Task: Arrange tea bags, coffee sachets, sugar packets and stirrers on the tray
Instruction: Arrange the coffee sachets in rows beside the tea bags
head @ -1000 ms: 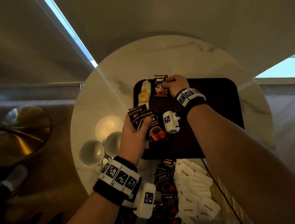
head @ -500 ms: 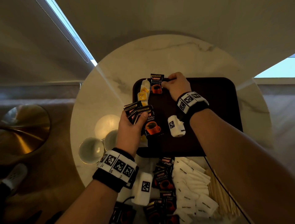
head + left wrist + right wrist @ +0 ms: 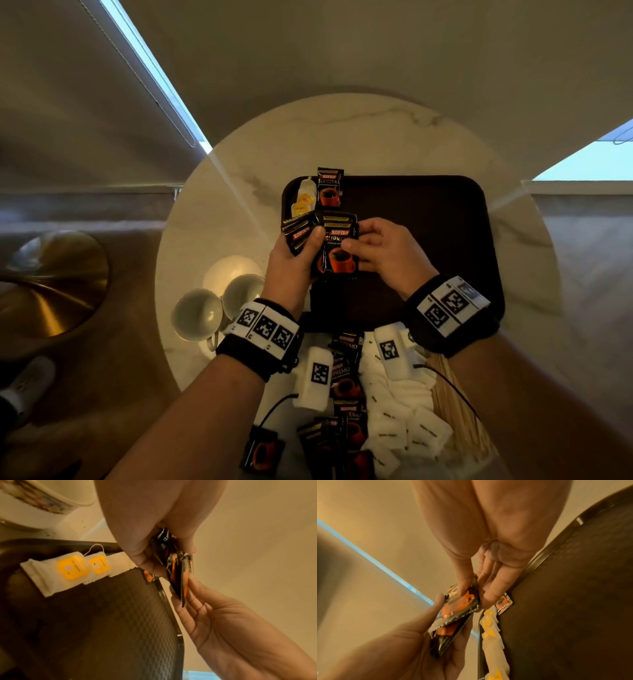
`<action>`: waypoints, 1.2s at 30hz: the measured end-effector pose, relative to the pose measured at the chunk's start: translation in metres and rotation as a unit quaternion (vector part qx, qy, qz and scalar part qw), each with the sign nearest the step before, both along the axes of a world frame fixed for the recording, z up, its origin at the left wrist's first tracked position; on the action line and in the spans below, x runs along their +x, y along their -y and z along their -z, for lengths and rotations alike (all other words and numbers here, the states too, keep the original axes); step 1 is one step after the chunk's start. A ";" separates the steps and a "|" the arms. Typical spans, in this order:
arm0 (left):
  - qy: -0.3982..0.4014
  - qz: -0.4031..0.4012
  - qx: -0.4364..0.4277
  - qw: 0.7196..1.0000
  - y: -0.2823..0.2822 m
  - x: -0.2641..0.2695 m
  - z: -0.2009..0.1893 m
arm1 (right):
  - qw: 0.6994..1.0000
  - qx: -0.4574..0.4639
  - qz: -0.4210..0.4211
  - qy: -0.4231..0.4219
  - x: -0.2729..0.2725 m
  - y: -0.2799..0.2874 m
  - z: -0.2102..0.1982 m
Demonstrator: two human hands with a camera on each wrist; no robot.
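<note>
Glossy foil-like film on the coffee sachets, black and orange, with saw-toothed crimped edges. Soft, matt, fibrous paper on the tea bags, with smooth yellow tags and thin white string. Dark tray, probably plastic, matt with a fine chequered texture inside and a shiny, smooth rim. Pale, polished, marble-look surface with faint grey veins. Matt white paper on the sugar packets. Pale, bare wood on the stirrers. Smooth glazed cups. Black cloth wristbands.
</note>
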State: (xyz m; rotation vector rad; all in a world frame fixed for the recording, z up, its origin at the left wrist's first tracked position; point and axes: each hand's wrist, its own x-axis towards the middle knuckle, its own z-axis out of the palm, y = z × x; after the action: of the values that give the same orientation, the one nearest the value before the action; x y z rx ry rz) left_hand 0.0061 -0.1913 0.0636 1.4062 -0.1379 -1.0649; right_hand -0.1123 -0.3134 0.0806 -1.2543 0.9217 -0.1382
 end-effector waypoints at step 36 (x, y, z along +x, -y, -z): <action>0.010 -0.061 0.063 0.996 -0.008 0.012 0.034 | 0.945 -0.227 0.053 -0.228 0.074 0.113 0.098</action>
State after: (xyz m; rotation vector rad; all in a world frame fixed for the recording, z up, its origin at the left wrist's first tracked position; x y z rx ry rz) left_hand 0.0176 -0.1830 0.0296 1.5197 0.0020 -0.9728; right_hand -0.0381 -0.4263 -0.0177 -1.7056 1.4133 -0.1528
